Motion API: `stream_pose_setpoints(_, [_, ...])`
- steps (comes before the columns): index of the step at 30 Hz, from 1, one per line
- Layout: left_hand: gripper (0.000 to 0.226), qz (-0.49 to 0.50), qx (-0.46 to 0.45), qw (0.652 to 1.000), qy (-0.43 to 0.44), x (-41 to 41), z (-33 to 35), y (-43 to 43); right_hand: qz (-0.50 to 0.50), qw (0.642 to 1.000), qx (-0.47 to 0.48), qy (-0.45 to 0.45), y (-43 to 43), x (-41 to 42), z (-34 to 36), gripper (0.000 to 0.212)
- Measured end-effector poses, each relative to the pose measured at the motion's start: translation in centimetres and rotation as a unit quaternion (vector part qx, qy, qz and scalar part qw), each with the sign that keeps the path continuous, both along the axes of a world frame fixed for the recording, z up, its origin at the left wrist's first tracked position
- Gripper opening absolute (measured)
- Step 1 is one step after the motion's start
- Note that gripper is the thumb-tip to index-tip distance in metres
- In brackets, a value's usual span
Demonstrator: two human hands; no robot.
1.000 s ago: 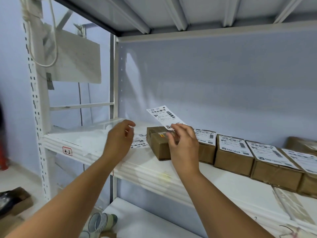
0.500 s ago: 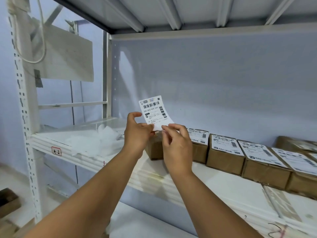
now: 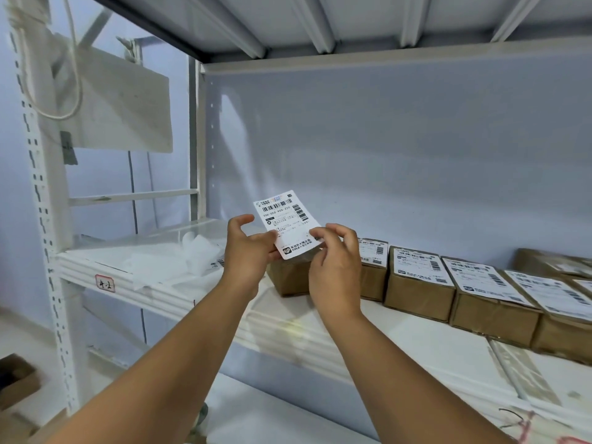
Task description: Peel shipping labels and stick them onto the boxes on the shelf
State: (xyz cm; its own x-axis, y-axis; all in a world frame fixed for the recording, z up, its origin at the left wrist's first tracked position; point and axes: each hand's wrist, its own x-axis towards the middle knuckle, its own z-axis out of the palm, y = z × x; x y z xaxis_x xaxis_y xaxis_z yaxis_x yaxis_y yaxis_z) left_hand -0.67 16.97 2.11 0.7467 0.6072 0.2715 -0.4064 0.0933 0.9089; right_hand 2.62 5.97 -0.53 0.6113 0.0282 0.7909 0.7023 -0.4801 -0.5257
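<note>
Head view: the left hand (image 3: 246,256) and right hand (image 3: 336,267) are raised close together, both pinching the lower edge of 1 white rectangular paper shipping label (image 3: 285,222) printed with black barcodes. The left thumb presses its lower left, and the right thumb and forefinger nip its lower right corner. It stands upright, slightly tilted, just above a plain brown cardboard box (image 3: 288,278) whose top is mostly hidden by the hands. The label's back cannot be seen.

To the right runs a row of brown labelled boxes (image 3: 416,283), the nearest half hidden behind the right hand and the farthest cut off by the frame edge. Left of the hands, crumpled translucent white backing sheets (image 3: 192,257) lie on the smooth white shelf (image 3: 416,344). A small red-bordered tag (image 3: 105,282) on the shelf's front edge has handwriting too blurred to read. Behind is a pale blue-grey wall (image 3: 416,155).
</note>
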Motion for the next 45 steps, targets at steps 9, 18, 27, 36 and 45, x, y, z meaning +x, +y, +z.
stream_pose_setpoints(9, [0.042, 0.059, 0.099, 0.992, 0.060, 1.3, 0.4, 1.1, 0.044, 0.983, -0.143, -0.109, -1.5, 3.3, 2.5, 0.018])
stream_pose_setpoints(18, [0.053, 0.125, 0.204, 0.969, 0.067, 1.1, -0.4, -0.4, 0.033, 0.988, -0.123, -0.093, -2.5, 3.8, 0.8, 0.018])
stream_pose_setpoints(27, [0.044, 0.148, 0.214, 0.963, 0.067, 1.7, -1.4, -0.4, 0.058, 0.987, -0.128, -0.071, -2.5, 3.8, 0.5, 0.020])
stream_pose_setpoints(36, [0.050, 0.161, 0.277, 0.946, 0.059, 1.6, -1.6, -0.7, 0.059, 0.982, -0.163, -0.077, -2.4, 3.7, 0.6, 0.027])
stream_pose_setpoints(45, [0.052, 0.165, 0.305, 0.935, 0.073, 1.7, -1.4, -0.6, 0.062, 0.982, -0.172, -0.044, -2.7, 3.7, 0.6, 0.023])
